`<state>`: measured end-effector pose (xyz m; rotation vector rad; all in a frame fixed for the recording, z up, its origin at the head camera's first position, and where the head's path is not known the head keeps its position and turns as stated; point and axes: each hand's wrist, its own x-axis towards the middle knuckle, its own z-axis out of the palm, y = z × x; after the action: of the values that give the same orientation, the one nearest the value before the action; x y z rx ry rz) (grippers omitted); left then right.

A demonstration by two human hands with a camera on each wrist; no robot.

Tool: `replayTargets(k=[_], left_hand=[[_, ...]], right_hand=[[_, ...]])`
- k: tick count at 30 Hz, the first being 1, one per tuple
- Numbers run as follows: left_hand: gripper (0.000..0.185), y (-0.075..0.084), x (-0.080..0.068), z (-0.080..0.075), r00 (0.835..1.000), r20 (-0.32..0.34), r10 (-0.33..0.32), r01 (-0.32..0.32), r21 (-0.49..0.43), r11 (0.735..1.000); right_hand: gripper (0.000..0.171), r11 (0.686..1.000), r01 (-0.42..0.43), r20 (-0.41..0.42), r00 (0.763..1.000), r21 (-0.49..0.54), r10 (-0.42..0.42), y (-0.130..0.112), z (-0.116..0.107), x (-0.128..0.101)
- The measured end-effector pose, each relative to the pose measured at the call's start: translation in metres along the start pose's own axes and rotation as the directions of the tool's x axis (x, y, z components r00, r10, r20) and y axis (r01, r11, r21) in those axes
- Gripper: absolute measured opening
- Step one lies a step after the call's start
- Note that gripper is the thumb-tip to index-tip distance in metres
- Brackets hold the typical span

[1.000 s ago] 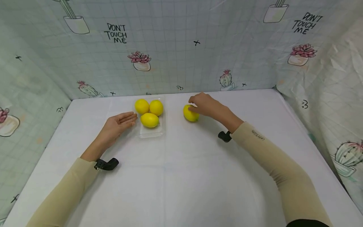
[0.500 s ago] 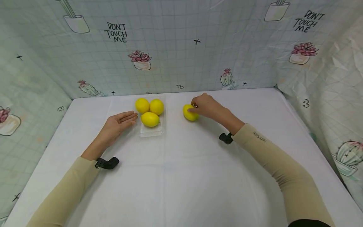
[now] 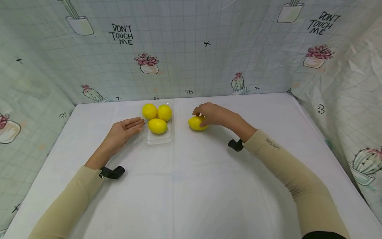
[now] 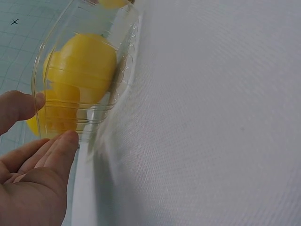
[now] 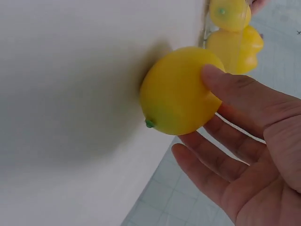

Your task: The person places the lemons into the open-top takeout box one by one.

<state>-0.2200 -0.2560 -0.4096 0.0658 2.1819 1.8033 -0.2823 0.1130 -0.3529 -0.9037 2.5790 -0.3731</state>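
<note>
A yellow lemon [image 3: 195, 123] with a green tip is pinched between the thumb and fingers of my right hand [image 3: 215, 114], low over the white table. In the right wrist view the thumb presses on one side of this lemon [image 5: 176, 92], with fingers behind it. To its left stands a clear plastic tray [image 3: 159, 141] holding 3 lemons: two at the back and one lemon [image 3: 157, 126] in front of them. My left hand [image 3: 120, 134] lies beside the tray's left side, fingers straight, fingertips right at its wall, as the left wrist view shows of the tray [image 4: 87, 107].
White cloth covers the table [image 3: 179, 186]. Behind it hangs a printed curtain [image 3: 185, 49] with plant drawings, and similar curtains flank both sides. A black camera mount sits on each wrist, the left mount [image 3: 112, 172] close above the cloth.
My right hand has closed on the lemon and shifted it slightly left and nearer, turning it so that it lies lengthwise. The left hand and the tray have stayed put.
</note>
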Motion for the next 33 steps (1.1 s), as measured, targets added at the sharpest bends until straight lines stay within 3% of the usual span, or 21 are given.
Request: replayTargets(k=[6,11,15,21,26,33], left_hand=[[0.068,-0.001,0.0,0.0,1.0,0.002,0.008,-0.008,0.011,1.0],[0.068,-0.002,0.0,-0.001,1.0,0.007,0.018,-0.018,-0.003,1.0],[0.068,-0.003,0.001,-0.001,0.999,0.014,0.029,-0.029,-0.022,0.999],[0.068,-0.003,0.0,-0.001,0.999,0.013,0.03,-0.029,-0.027,0.999],[0.07,-0.003,0.0,-0.001,1.0,0.01,0.018,-0.018,-0.031,0.999],[0.07,-0.003,-0.001,-0.001,1.0,0.015,0.024,-0.023,-0.041,0.999]], right_hand=[[0.051,0.993,0.008,0.11,0.994,-0.119,0.006,-0.015,-0.005,0.01],[0.051,0.983,-0.07,0.233,0.966,-0.168,0.108,-0.025,-0.005,0.018],[0.058,0.969,-0.112,0.263,0.95,-0.221,0.17,-0.032,-0.003,0.02],[0.06,0.967,-0.017,0.205,0.976,-0.254,0.071,-0.032,-0.002,0.013],[0.057,0.985,0.011,0.111,0.994,-0.172,0.008,-0.03,-0.003,0.006],[0.058,0.997,0.05,0.003,0.999,-0.067,-0.05,-0.03,-0.003,0.004]])
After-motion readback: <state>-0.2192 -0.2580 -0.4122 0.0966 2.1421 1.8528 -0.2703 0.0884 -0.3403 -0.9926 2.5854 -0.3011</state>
